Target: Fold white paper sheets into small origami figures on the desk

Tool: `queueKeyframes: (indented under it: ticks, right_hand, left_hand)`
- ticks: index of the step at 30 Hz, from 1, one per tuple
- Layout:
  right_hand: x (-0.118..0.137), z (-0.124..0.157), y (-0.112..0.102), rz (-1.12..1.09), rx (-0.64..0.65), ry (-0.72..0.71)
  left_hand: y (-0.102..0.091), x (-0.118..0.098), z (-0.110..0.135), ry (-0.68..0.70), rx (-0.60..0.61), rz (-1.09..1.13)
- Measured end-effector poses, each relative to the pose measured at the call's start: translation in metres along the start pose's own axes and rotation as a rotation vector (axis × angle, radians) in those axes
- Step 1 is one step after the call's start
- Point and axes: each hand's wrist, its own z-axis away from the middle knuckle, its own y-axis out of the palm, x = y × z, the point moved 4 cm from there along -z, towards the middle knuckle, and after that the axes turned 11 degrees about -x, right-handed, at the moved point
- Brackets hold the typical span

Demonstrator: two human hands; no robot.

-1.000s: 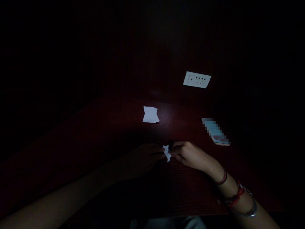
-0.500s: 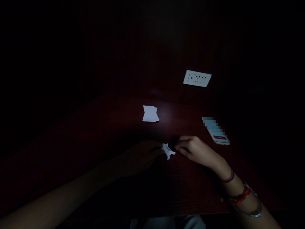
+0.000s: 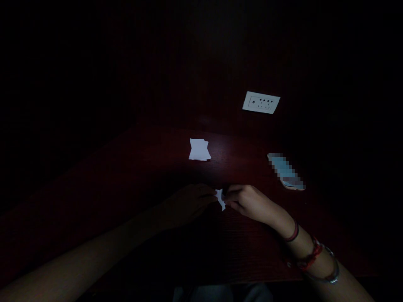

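The scene is very dark. A small folded piece of white paper (image 3: 220, 198) sits between my two hands just above the dark red table (image 3: 132, 167). My left hand (image 3: 189, 204) is in shadow, its fingertips pinched on the paper's left side. My right hand (image 3: 248, 202) is lit, fingers curled and pinched on the paper's right side. Bracelets and a red cord circle my right wrist.
A second folded white paper (image 3: 199, 150) lies farther back at the table's middle. A phone (image 3: 285, 172) with a lit screen rests to the right. A white wall socket (image 3: 261, 102) is on the dark panel behind. The surroundings are black.
Half a second ago my right hand had drawn away to the right and the paper showed more spread out; now the hand has come back in and both hands pinch it close together.
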Motion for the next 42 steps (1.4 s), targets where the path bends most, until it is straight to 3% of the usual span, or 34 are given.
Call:
queueKeyframes:
  ticks: [19,26,36,39,42]
  right_hand:
    - [-0.005,-0.003,0.002,-0.070,-0.069,0.076]
    - [-0.011,-0.006,0.004,-0.121,-0.204,0.214]
    - [-0.021,-0.004,0.007,-0.146,-0.280,0.530]
    - [-0.020,-0.004,0.006,-0.146,-0.291,0.504]
    - [-0.012,-0.006,0.004,-0.146,-0.298,0.359]
  left_hand:
    - [0.003,-0.006,0.000,0.019,-0.019,-0.076]
    - [0.002,-0.012,-0.004,0.035,-0.005,-0.102]
    - [0.002,-0.013,-0.006,0.047,-0.010,-0.107]
    - [0.003,-0.014,-0.006,0.042,0.002,-0.124]
    - [0.001,-0.015,-0.007,0.045,0.017,-0.132]
